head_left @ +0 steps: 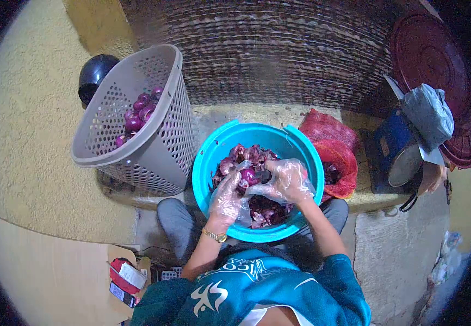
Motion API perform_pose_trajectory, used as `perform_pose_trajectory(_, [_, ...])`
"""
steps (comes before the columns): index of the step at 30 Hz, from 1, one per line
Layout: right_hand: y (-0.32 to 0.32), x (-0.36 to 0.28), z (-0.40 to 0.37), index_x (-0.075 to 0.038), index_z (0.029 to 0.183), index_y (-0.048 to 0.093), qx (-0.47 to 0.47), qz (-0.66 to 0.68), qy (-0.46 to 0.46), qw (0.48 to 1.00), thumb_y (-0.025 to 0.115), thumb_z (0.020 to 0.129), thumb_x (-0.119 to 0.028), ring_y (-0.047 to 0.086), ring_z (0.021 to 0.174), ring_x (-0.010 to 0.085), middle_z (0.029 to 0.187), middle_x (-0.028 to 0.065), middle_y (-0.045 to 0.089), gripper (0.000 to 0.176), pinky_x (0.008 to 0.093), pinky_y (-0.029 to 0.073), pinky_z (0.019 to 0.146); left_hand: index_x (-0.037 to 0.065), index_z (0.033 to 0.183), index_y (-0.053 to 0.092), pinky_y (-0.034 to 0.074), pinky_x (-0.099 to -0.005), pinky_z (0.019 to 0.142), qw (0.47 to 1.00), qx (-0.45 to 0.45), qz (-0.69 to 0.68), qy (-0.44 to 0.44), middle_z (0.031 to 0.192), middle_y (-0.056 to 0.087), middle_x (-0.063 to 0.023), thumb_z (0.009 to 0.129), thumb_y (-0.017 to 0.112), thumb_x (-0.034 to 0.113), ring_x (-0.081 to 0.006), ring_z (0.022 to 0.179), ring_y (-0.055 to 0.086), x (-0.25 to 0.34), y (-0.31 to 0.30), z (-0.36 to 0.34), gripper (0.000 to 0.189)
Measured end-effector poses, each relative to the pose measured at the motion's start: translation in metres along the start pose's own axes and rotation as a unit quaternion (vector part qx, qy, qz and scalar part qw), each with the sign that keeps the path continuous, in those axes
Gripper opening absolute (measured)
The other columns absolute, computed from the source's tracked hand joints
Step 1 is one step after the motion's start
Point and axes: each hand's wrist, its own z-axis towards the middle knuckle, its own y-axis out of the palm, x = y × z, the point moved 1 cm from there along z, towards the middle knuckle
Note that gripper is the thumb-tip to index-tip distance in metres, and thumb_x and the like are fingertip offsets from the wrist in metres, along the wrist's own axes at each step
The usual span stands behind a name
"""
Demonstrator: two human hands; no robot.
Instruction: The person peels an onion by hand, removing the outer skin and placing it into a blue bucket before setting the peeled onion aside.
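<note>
Both my hands wear clear plastic gloves and work over a turquoise tub (201,204) between my knees. My left hand (226,200) is closed around a purple-skinned red onion (248,176). Close to the onion's right side is my right hand (286,182), its fingers curled in. A dark patch shows between it and the onion; I cannot tell what the right hand holds. Below the hands, the tub holds red onions and loose dry onion skins (265,212).
At left stands a tall grey perforated basket (178,127) with several shiny purple onions (137,117). A red mesh sack (336,157) lies right of the tub. Farther right are a blue container (396,144) and a grey plastic bag (427,114). A phone (121,294) lies at lower left.
</note>
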Motion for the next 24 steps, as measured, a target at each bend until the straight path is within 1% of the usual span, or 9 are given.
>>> perform_pose_trajectory(4, [0.006,0.001,-0.003,-0.007,0.065,0.061,0.0,0.04,0.011,0.999,0.075,0.062,-0.067,0.063,0.055,0.0342,0.059,0.0168,0.061,0.062,0.0444,0.049,0.055,0.009,0.13,0.055,0.05,-0.0331,0.093,1.0,0.0,-0.021,-0.006,0.131,0.054,-0.0053,0.096,0.059,0.02,-0.0154,0.116,0.053,-0.003,0.001,-0.001,0.037])
perform_pose_trajectory(6, [0.01,0.004,-0.005,-0.007,0.066,0.062,-0.055,-0.02,0.018,0.998,0.072,0.065,-0.068,0.063,0.055,0.0348,0.059,0.0172,0.061,0.063,0.0451,0.049,0.055,0.008,0.131,0.055,0.05,-0.0349,0.095,0.985,-0.003,0.143,0.096,0.134,0.052,-0.0058,0.096,0.057,0.019,-0.0166,0.119,0.052,-0.008,-0.007,0.002,0.037])
perform_pose_trajectory(7, [0.009,0.004,-0.006,-0.007,0.066,0.062,-0.055,-0.019,0.018,0.998,0.072,0.065,-0.068,0.063,0.055,0.0348,0.059,0.0172,0.061,0.063,0.0451,0.049,0.055,0.008,0.131,0.055,0.05,-0.0349,0.095,0.985,-0.003,0.144,0.096,0.134,0.052,-0.0058,0.096,0.057,0.019,-0.0166,0.119,0.052,-0.007,-0.005,0.003,0.037])
perform_pose_trajectory(10, [0.006,0.006,-0.011,-0.007,0.069,0.064,-0.088,0.015,0.02,0.996,0.067,0.072,-0.066,0.063,0.058,0.0365,0.059,0.018,0.061,0.059,0.0473,0.049,0.058,0.008,0.131,0.054,0.049,-0.039,0.097,0.99,-0.008,0.109,0.09,0.133,0.053,-0.006,0.096,0.057,0.02,-0.0181,0.12,0.053,0.002,0.006,0.0,0.038])
perform_pose_trajectory(13, [0.002,0.008,-0.014,-0.01,0.074,0.067,-0.052,0.004,0.051,0.997,0.06,0.086,-0.054,0.063,0.06,0.036,0.059,0.0172,0.06,0.046,0.0497,0.048,0.062,0.008,0.131,0.054,0.049,-0.0436,0.097,0.999,0.014,-0.016,0.037,0.131,0.056,-0.0065,0.095,0.059,0.024,-0.0208,0.119,0.055,0.006,0.002,0.0,0.04])
perform_pose_trajectory(16, [0.011,0.008,-0.019,-0.012,0.08,0.067,0.008,-0.099,-0.005,0.995,0.062,0.085,-0.051,0.063,0.058,0.0341,0.058,0.0157,0.059,0.04,0.0495,0.047,0.06,0.008,0.127,0.056,0.053,-0.0425,0.09,0.998,0.046,-0.022,0.041,0.124,0.061,-0.0109,0.095,0.059,0.019,-0.0224,0.112,0.061,0.006,-0.002,-0.002,0.034])
perform_pose_trajectory(17, [0.009,0.015,-0.019,-0.013,0.088,0.066,-0.078,-0.017,0.058,0.995,0.064,0.084,-0.049,0.062,0.057,0.0328,0.058,0.015,0.058,0.036,0.0491,0.045,0.057,0.008,0.127,0.056,0.053,-0.0425,0.09,0.998,0.046,-0.022,0.042,0.124,0.061,-0.0109,0.095,0.059,0.019,-0.0224,0.112,0.061,0.006,-0.003,-0.002,0.034])
perform_pose_trajectory(20, [0.026,0.035,-0.031,-0.012,0.087,0.065,-0.053,-0.123,-0.017,0.991,0.067,0.078,-0.056,0.061,0.055,0.0332,0.057,0.0148,0.057,0.045,0.0485,0.045,0.055,0.009,0.132,0.054,0.05,-0.0443,0.096,0.999,0.024,-0.012,0.03,0.132,0.056,-0.0065,0.096,0.058,0.024,-0.0214,0.116,0.058,0.005,-0.001,-0.002,0.039])
perform_pose_trajectory(24, [0.005,0.018,-0.018,-0.01,0.08,0.063,-0.075,-0.061,0.026,0.995,0.072,0.069,-0.063,0.061,0.056,0.0347,0.056,0.0153,0.057,0.054,0.0479,0.045,0.055,0.009,0.131,0.054,0.051,-0.0437,0.094,0.998,0.028,-0.033,0.037,0.129,0.057,-0.0066,0.096,0.058,0.024,-0.0216,0.113,0.059,0.003,0.003,-0.002,0.038])
